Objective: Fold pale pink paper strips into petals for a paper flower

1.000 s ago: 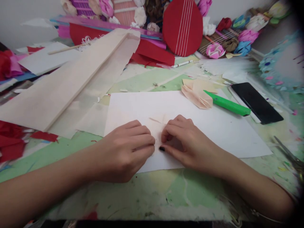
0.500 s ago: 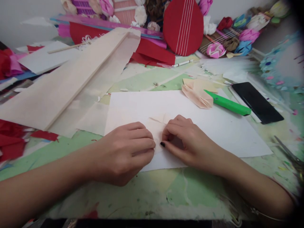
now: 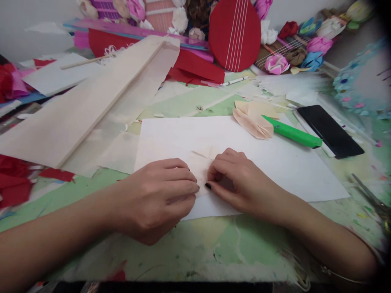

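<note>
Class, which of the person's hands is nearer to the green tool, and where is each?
Right. The right hand is below and to the left of the green tool in the picture; the left hand lies farther left, beyond the right hand.

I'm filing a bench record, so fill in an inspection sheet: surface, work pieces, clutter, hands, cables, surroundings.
Surface: green, paint-stained tabletop under a white rectangular paper sheet.
Work pieces: thin pale-peach paper over that sheet, partly hidden.
Clutter: folded peach paper, green elongated plastic-looking tool, black rectangular phone, grey-bladed scissors, thin red scraps.
Hands: left hand and right hand over the sheet, fingers curled; grip unclear.
Cables: no certain one; pale cord-like loop near the front edge.
Surroundings: pale wall, red oval panel with white strings, multicoloured crumpled flowers.
</note>
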`<action>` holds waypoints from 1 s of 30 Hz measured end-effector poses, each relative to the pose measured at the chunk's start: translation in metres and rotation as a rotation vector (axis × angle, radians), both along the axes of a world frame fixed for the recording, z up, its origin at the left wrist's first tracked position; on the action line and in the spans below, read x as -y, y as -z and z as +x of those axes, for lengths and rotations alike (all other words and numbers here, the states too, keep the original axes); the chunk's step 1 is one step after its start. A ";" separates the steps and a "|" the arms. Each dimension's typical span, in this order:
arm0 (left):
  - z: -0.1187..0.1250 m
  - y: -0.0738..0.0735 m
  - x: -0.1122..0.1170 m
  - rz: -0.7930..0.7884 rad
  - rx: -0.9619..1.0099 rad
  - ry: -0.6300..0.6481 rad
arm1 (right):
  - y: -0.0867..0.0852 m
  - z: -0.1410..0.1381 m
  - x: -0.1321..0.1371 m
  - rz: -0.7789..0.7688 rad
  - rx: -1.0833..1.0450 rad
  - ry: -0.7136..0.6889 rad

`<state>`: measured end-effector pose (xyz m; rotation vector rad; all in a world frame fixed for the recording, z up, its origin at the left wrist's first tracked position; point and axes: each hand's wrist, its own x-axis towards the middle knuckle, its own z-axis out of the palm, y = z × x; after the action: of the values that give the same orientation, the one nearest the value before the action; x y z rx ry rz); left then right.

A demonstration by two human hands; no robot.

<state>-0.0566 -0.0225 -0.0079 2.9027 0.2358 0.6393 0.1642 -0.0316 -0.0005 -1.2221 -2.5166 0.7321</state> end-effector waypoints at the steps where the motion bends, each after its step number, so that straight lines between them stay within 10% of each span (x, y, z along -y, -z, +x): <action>1: 0.000 0.000 0.000 0.006 0.003 0.001 | 0.000 0.000 0.000 0.001 -0.001 0.000; 30: 0.000 -0.008 -0.001 -0.088 -0.075 -0.025 | -0.001 0.000 0.000 -0.006 0.009 0.002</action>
<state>-0.0568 -0.0216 -0.0003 2.8457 0.3026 0.5113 0.1637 -0.0311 0.0004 -1.2326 -2.5221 0.7354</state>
